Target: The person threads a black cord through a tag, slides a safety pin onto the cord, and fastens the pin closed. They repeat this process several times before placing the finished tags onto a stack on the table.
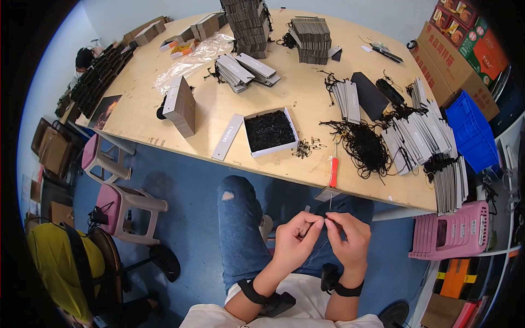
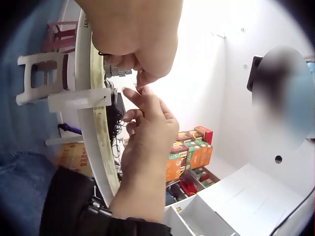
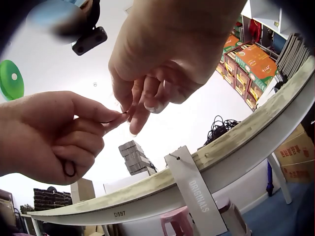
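Note:
In front of the table edge, my left hand [image 1: 295,238] and right hand [image 1: 350,240] meet fingertip to fingertip. Between left thumb and forefinger a thin black cord [image 3: 109,121] is pinched; its loop [image 3: 70,169] shows under the curled lower fingers. My right thumb and forefinger pinch the same cord at the meeting point, its other fingers loosely bent. A grey tag [image 3: 193,191] printed ORIGINALS stands out at the table edge just beyond the hands, a thin metal pin [image 1: 330,201] near it. Most of the cord is hidden by the fingers.
On the table [image 1: 262,180] lie a red-handled screwdriver [image 1: 333,172], a white box of small black pieces [image 1: 296,131], loose safety pins [image 1: 309,146] and a heap of black cords [image 1: 363,150]. Tags with cords [image 1: 418,136] lie right; tall tag stacks [image 1: 246,30] stand behind. Stools [image 1: 131,213] stand left.

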A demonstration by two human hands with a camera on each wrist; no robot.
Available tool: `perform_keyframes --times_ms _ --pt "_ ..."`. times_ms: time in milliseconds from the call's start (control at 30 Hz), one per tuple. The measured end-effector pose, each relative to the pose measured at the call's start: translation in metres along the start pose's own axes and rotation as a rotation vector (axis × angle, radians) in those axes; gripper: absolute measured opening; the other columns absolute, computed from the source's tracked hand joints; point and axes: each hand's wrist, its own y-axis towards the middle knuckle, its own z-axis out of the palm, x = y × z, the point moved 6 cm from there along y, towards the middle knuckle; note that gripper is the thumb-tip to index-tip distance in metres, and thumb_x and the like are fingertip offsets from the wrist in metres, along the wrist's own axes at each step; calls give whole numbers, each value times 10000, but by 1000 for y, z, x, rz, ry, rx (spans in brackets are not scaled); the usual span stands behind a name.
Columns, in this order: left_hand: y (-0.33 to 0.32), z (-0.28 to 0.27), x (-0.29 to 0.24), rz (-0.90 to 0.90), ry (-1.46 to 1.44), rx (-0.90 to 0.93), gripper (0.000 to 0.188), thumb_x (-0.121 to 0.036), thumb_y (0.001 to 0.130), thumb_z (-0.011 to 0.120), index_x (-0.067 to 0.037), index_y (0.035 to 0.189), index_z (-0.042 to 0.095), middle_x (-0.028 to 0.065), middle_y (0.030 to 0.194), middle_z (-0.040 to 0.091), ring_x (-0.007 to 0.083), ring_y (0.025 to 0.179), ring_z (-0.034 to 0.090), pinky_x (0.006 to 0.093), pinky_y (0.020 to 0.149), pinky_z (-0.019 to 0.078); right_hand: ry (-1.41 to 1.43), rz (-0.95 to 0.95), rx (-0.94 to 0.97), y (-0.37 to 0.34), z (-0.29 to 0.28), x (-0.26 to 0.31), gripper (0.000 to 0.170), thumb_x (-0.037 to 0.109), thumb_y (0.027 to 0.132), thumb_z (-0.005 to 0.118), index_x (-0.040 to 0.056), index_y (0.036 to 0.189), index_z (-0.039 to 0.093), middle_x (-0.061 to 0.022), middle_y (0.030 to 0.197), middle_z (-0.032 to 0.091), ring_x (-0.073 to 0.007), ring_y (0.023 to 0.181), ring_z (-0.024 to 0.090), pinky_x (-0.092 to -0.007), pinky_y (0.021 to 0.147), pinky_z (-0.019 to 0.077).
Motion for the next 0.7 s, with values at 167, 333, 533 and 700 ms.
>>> perform_keyframes --times_ms 167,333,533,700 --pt "1 0 -13 129 231 -16 58 -44 905 632 -14 949 657 -67 561 385 0 537 330 180 483 301 -15 -15 7 0 -1 -1 95 -68 772 675 -32 858 656 -102 721 651 -159 559 588 -248 510 434" --pt "1 0 -16 154 276 0 76 -38 896 632 -12 963 656 -38 542 410 4 522 352 190 466 303 -35 -127 -5 2 -3 1 96 -70 766 673 -29 852 658 -105 725 654 -173 570 604 -254 525 457" --pt "0 1 -19 110 293 32 141 -49 898 629 -9 1027 673 -34 528 427 6 513 362 199 462 308 -88 -79 -5 -2 -4 -2 114 -42 740 683 14 830 639 -89 766 664 -235 649 653 -308 560 506" --pt "0 1 -21 85 315 63 190 -33 890 626 -11 1071 683 -28 526 435 6 517 370 196 469 311 -95 -120 -47 -2 -4 -2 150 -54 708 686 20 827 633 -79 756 662 -225 635 644 -303 540 498"
